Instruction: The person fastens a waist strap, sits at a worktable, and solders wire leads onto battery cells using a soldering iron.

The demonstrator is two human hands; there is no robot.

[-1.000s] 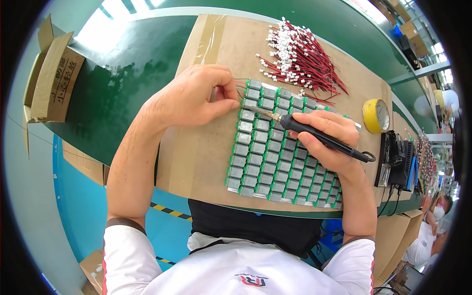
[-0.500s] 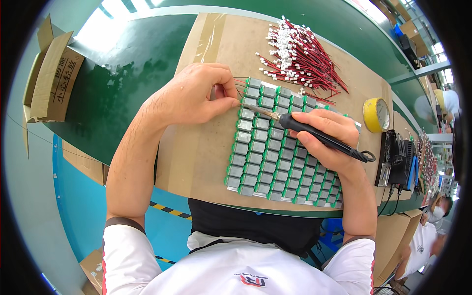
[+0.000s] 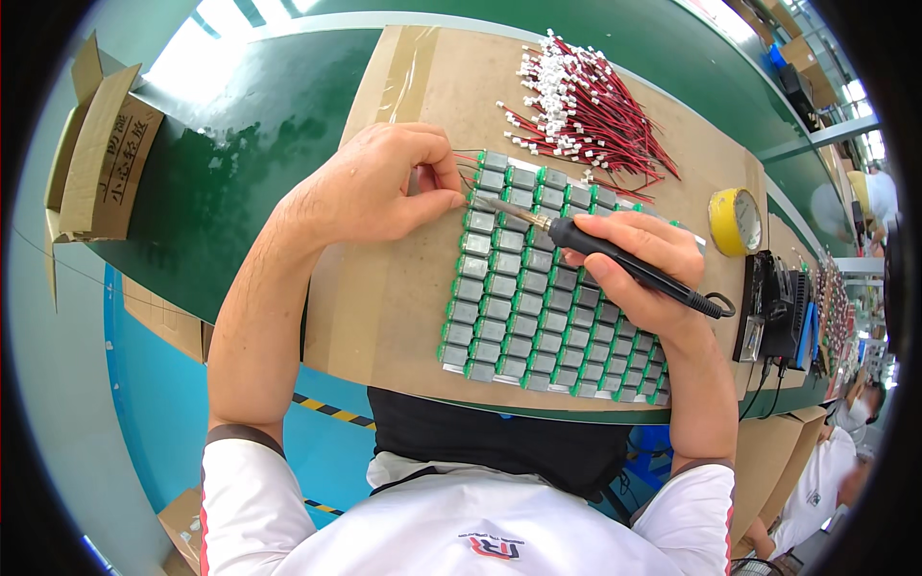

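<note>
Rows of small grey blocks with green edges (image 3: 499,285) lie close together on the brown board, in slanting columns. At their far left corner my left hand (image 3: 394,187) is closed in a pinch, with thin dark wires (image 3: 468,165) at its fingertips. The exact spot it grips is partly hidden by the fingers. My right hand (image 3: 645,264) wraps round the black handle of a soldering iron (image 3: 615,252). Its metal tip points left, over the blocks just right of my left fingertips. Whether the tip touches a block I cannot tell.
A heap of red and black wires with white connectors (image 3: 586,106) lies beyond the blocks. Yellow tape (image 3: 735,223) and a black box-shaped device (image 3: 789,312) stand at the right. An open carton (image 3: 101,154) sits far left. Another person (image 3: 816,480) is at lower right.
The soldering iron and my right hand have shifted slightly right, its tip drawing a little away from my left fingertips. My left hand stays in its pinch.
</note>
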